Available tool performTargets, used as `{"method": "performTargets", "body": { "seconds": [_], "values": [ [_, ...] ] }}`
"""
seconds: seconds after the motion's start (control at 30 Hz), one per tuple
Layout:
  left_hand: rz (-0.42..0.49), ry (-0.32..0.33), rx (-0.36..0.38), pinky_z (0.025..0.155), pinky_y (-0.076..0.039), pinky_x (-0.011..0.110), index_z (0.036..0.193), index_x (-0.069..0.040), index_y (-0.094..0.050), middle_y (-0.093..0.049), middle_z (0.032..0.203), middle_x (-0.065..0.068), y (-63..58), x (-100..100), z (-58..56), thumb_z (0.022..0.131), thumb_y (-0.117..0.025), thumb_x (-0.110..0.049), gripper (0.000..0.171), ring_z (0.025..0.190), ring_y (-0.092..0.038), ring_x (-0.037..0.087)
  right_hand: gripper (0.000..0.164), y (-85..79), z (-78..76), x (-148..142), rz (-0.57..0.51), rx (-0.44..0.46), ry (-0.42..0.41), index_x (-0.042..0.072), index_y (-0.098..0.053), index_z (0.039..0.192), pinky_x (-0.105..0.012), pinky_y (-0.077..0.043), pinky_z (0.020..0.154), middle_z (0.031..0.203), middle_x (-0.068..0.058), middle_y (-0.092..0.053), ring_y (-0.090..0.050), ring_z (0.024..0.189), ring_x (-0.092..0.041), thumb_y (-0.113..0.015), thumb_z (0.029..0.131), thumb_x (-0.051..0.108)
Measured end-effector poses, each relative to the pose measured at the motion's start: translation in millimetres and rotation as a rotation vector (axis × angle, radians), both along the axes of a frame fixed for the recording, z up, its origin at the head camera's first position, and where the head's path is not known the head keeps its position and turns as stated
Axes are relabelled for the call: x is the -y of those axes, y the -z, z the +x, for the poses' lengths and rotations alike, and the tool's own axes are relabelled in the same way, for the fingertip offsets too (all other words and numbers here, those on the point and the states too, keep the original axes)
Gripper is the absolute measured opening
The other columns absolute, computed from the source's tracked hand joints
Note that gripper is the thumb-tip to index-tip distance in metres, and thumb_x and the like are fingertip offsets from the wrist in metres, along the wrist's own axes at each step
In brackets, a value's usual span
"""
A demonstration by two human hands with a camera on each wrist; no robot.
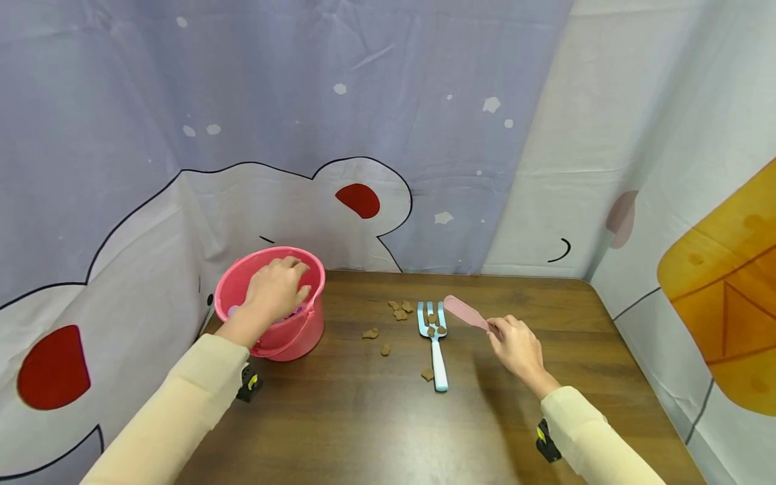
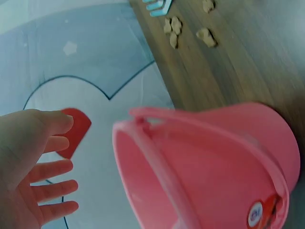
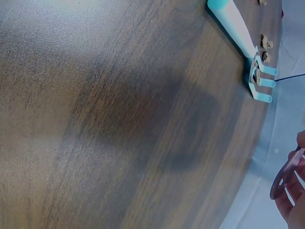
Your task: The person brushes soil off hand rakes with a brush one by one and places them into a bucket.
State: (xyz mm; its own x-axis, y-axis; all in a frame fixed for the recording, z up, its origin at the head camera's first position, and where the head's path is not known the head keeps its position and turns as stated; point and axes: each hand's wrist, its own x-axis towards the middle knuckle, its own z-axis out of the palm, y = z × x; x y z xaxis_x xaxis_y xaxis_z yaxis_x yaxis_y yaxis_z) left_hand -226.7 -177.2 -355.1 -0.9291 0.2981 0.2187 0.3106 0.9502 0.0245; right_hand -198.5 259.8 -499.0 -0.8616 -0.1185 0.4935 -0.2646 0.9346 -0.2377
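My left hand [image 1: 275, 286] hovers over the mouth of a pink bucket [image 1: 303, 337], fingers spread loosely with nothing in them. Purple items [image 1: 296, 312] show partly inside the bucket, mostly hidden by the hand and rim. In the left wrist view the hand [image 2: 38, 167] is beside the bucket's rim [image 2: 152, 167]. My right hand [image 1: 518, 347] pinches one end of a flat pink tool with a rounded tip [image 1: 463, 311], raised above the table. Left of that tip lies a light blue toy fork [image 1: 438, 357] with several small brown pieces [image 1: 432, 319] on its tines.
More brown pieces [image 1: 400, 314] lie scattered on the wooden table [image 1: 364, 417] between bucket and fork. Another brown piece [image 1: 427, 374] is beside the fork's handle. A printed curtain [image 1: 448, 135] hangs behind the table and along both sides. The bucket's handle [image 2: 214, 131] hangs down its side.
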Motion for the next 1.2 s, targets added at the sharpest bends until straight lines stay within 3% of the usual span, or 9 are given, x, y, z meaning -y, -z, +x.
{"method": "performTargets", "body": {
  "seconds": [0.17, 0.6, 0.83, 1.2],
  "values": [
    [-0.016, 0.063, -0.023, 0.079, -0.044, 0.044, 0.115, -0.007, -0.054, -0.051, 0.116, 0.013, 4.9, -16.7, 0.5, 0.075, -0.064, -0.028, 0.046, 0.103, -0.048, 0.030, 0.020, 0.2, -0.7, -2.3, 0.006, 0.003, 0.006, 0.014, -0.066, 0.090, -0.040, -0.044, 0.056, 0.079, -0.002, -0.060, -0.056, 0.069, -0.022, -0.067, 0.070, 0.017],
    [-0.021, 0.122, 0.005, 0.087, -0.040, 0.041, 0.126, -0.015, -0.045, -0.043, 0.128, 0.010, 25.2, -66.7, -0.7, 0.075, -0.062, -0.038, 0.058, 0.112, -0.044, 0.027, 0.020, -0.5, -2.4, -3.4, -0.006, -0.002, 0.012, 0.014, -0.066, 0.090, -0.042, -0.044, 0.058, 0.079, -0.003, -0.060, -0.056, 0.070, -0.023, -0.067, 0.070, 0.017],
    [-0.040, 0.130, 0.055, 0.088, -0.039, 0.040, 0.127, -0.018, -0.044, -0.042, 0.129, 0.008, 45.4, -92.2, 0.5, 0.076, -0.059, -0.044, 0.059, 0.113, -0.043, 0.026, 0.021, -1.8, -3.7, -3.0, -0.018, -0.001, 0.017, 0.013, -0.066, 0.090, -0.043, -0.044, 0.057, 0.080, -0.003, -0.061, -0.056, 0.070, -0.024, -0.068, 0.069, 0.016],
    [-0.015, 0.099, 0.125, 0.082, -0.042, 0.038, 0.122, -0.017, -0.047, -0.048, 0.116, 0.006, 85.0, -127.3, 3.3, 0.077, -0.055, -0.050, 0.057, 0.103, -0.047, 0.023, 0.022, -2.0, -3.3, -3.2, -0.020, 0.016, 0.034, 0.014, -0.066, 0.091, -0.043, -0.044, 0.058, 0.081, -0.003, -0.061, -0.057, 0.071, -0.025, -0.068, 0.070, 0.016]
  ]
}}
